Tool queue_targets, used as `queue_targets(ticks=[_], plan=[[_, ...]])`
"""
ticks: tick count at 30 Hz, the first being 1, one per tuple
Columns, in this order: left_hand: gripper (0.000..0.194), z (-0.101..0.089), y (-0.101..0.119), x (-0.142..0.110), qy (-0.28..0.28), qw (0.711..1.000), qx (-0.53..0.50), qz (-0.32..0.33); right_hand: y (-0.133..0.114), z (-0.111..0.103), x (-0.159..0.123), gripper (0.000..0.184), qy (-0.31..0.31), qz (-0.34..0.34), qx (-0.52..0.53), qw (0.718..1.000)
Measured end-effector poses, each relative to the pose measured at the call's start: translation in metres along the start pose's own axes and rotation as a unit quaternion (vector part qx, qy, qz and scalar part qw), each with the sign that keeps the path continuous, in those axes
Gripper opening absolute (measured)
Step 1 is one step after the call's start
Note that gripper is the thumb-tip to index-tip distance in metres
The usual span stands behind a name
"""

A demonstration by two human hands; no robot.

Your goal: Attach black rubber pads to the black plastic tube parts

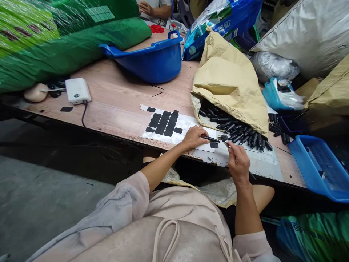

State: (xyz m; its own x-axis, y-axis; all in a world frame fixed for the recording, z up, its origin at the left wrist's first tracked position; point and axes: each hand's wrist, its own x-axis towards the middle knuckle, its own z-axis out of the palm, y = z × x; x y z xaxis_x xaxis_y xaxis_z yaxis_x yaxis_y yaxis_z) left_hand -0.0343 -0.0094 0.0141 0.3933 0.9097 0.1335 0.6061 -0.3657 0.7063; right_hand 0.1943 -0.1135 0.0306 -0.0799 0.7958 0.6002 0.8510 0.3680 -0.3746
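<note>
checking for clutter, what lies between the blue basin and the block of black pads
In the head view, two thin dark strips lie on the wood-grain tabletop between the blue basin and the block of black pads.

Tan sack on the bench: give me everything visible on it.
The tan sack is large, dull and creased, papery or woven-looking; which, I can't tell. It lies slumped on the wood-look table, narrowing to a bunched top at the far end. Its open mouth faces the person, with a paler inside showing at its left edge. Slim black pieces fill the mouth and spill out in front. Neither hand touches it.
</note>
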Motion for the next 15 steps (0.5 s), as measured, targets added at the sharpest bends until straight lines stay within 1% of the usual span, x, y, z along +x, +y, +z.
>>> queue_targets(ticks=[2,6,8,12,15], plan=[[0.018,0.000,0.001,0.000,0.003,1.000,0.001,-0.001,-0.012,0.006,0.004,0.034,-0.011,0.004,0.005,1.000],[0.017,0.000,0.002,-0.001,-0.002,1.000,-0.001,0.002,-0.026,0.015,0.008,0.035,0.010,-0.010,0.001,1.000],[0.016,-0.001,0.003,-0.002,-0.005,1.000,0.000,0.000,-0.028,0.020,0.008,0.037,0.008,-0.020,-0.018,1.000],[0.015,0.000,0.003,-0.002,0.002,1.000,0.004,-0.004,-0.025,0.023,0.005,0.040,-0.029,-0.016,-0.053,0.998],[0.014,0.000,0.003,-0.002,0.000,1.000,0.004,0.002,-0.022,0.019,0.004,0.039,0.000,0.003,-0.046,0.999]])
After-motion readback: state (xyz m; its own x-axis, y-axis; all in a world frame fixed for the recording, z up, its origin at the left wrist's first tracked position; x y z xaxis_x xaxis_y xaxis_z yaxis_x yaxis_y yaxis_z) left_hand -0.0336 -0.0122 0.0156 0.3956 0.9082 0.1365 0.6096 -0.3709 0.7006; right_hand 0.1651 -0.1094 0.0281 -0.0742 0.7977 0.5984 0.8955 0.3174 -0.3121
